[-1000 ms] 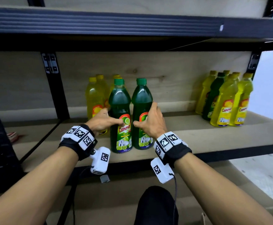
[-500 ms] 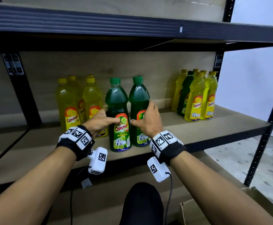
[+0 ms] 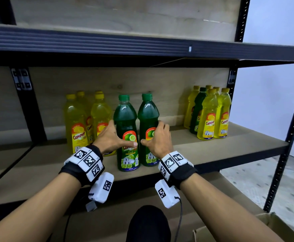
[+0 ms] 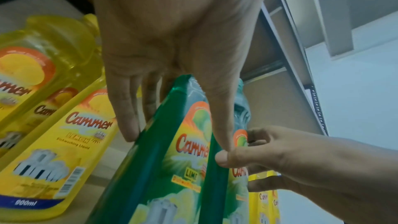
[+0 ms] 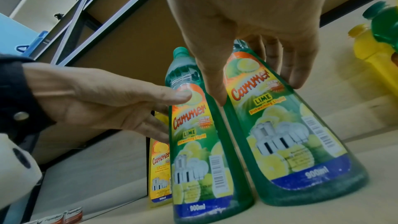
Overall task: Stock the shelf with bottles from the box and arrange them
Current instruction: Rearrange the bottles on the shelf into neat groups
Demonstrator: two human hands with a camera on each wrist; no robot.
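Two green lime dish-soap bottles stand upright side by side near the front of the wooden shelf (image 3: 230,142). My left hand (image 3: 120,135) straddles the left green bottle (image 3: 125,116), with its thumb across the label and straight fingers along the bottle's left side. In the left wrist view the left hand (image 4: 176,140) shows the same loose touch on that bottle (image 4: 163,168). My right hand (image 3: 151,132) lies against the right green bottle (image 3: 148,112). In the right wrist view my right hand (image 5: 258,91) has straight fingers beside this bottle (image 5: 290,142) and its thumb at the gap.
Several yellow bottles (image 3: 76,126) stand just left of the green pair. A second cluster of yellow bottles with one green (image 3: 210,116) stands at the shelf's right end. The upper shelf (image 3: 142,48) hangs overhead. A black post (image 3: 286,145) and a cardboard box (image 3: 265,224) are at the lower right.
Both hands have loosened on the green bottles and their fingers have straightened. The bottles stand in the same spot. The head view has shifted to the right.
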